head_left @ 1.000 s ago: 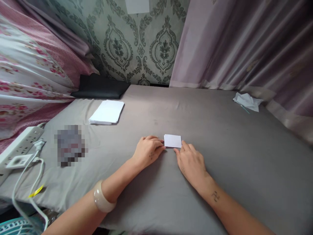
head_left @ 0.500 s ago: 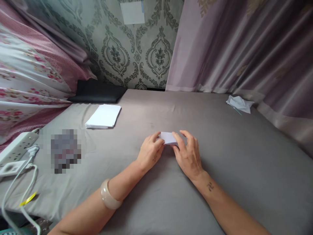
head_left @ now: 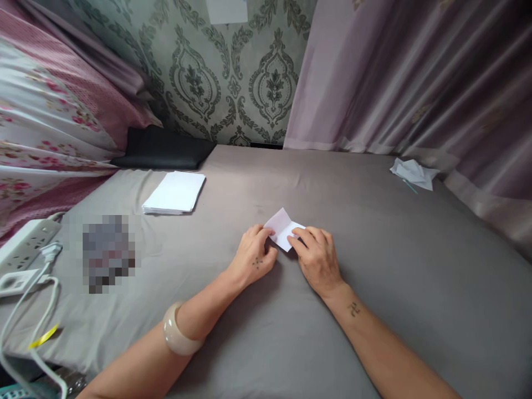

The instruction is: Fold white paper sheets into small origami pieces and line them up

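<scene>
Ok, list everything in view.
folded paper: 1, white, centre
paper stack: 1, white, left
paper heap: 1, white, far right
stick: 1, teal, beside heap
flat item: 1, black, back left
power strip: 1, white, left
cables: 2, white, lower left
pixelated thing: 1, dark, left
wallpaper: 1, grey, back
wall sheet: 1, white, top
curtain: 1, mauve, right
floral cloth: 1, pink-white, left
cover: 1, grey, underneath
bangle: 1, cream, left forearm
left hand: 1, on paper
right hand: 1, on paper

folded paper point(head_left: 281, 223): white, kinda lilac on one flap
paper stack point(head_left: 174, 192): just white
cloth point(head_left: 374, 266): plain taupe-grey
wallpaper point(head_left: 233, 88): grey-green, darker leafy damask all over
curtain point(head_left: 374, 72): shiny mauve
bangle point(head_left: 176, 338): creamy beige
tag point(head_left: 44, 337): bright yellow
</scene>
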`<state>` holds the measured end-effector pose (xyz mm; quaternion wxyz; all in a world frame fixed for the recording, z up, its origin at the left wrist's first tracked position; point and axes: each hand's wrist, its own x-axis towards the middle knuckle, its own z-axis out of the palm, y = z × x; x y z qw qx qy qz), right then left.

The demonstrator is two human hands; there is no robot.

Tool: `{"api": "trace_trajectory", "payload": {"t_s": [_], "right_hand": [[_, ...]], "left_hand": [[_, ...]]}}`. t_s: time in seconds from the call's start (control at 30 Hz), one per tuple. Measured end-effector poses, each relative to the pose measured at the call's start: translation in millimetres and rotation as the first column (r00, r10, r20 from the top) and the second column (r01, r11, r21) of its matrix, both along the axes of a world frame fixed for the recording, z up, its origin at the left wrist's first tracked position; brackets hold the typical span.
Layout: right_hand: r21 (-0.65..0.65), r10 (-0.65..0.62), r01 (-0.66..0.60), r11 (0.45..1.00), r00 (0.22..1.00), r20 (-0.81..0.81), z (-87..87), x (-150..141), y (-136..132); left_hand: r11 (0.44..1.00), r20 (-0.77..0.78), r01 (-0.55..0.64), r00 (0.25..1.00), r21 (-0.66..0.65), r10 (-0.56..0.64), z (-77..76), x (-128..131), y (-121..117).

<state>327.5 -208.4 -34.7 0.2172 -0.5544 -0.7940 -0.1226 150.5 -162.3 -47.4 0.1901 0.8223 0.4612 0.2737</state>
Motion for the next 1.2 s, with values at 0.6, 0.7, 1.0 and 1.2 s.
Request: {"api": "trace_trajectory", "payload": {"t_s": [0.6, 0.7, 1.0, 1.2], "right_hand": [[-0.278, -0.013, -0.062, 0.959, 0.965, -0.261, -6.8, 9.3, 4.6], [-0.260, -0.076, -0.017, 0.966, 0.936, -0.344, -9.6, 6.2, 8.9], [-0.285, -0.236, 0.105, 0.953, 0.847, -0.476, -17.9, -0.9, 19.5], [-0.264, -0.242, 0.145, 0.954, 0.890, -0.386, -24.8, 0.6, 24.6]], "left_hand": [[0.997, -0.069, 0.070, 0.995, 0.035, -0.067, 3.6, -1.4, -3.4], [1.000, -0.010, 0.017, 1.000, 0.007, -0.017, -1.2, -1.1, -1.5], [0.995, 0.017, -0.089, 0.996, -0.033, 0.090, -8.4, 3.1, 1.2], [0.995, 0.030, -0.095, 0.995, -0.036, 0.097, -10.3, 4.1, 2.2]]}}
